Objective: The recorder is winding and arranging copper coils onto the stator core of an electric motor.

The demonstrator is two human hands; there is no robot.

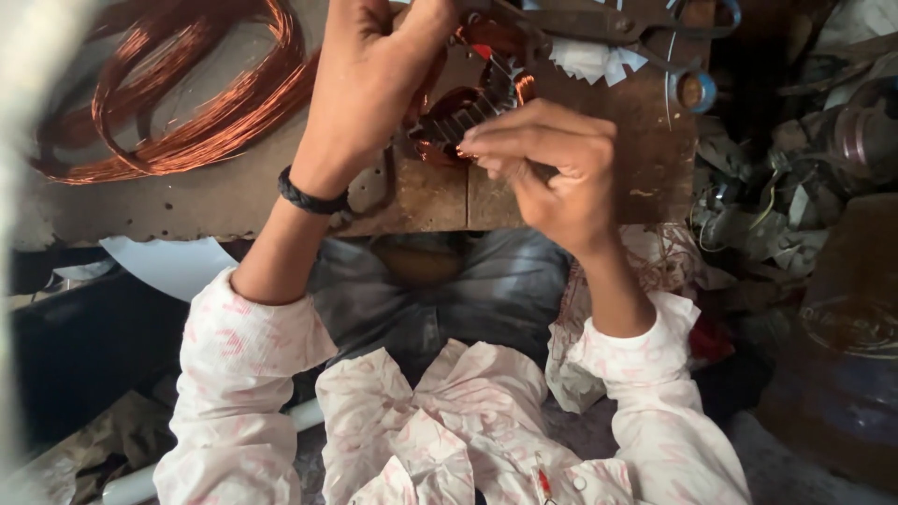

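Note:
A round motor stator (468,108) with copper windings lies on a worn wooden board (440,196). My left hand (365,84), with a black braided band on the wrist, grips the stator from the left and covers part of it. My right hand (552,164) has its fingers curled and pinched at the stator's near edge, pressing on the slotted metal core. What the fingertips pinch is hidden.
A big loose coil of copper wire (178,93) lies at the left of the bench. Dark metal scissors (608,23) and white paper scraps (589,61) sit behind the stator. A small blue ring (697,91) rests at the right. Scrap parts clutter the far right.

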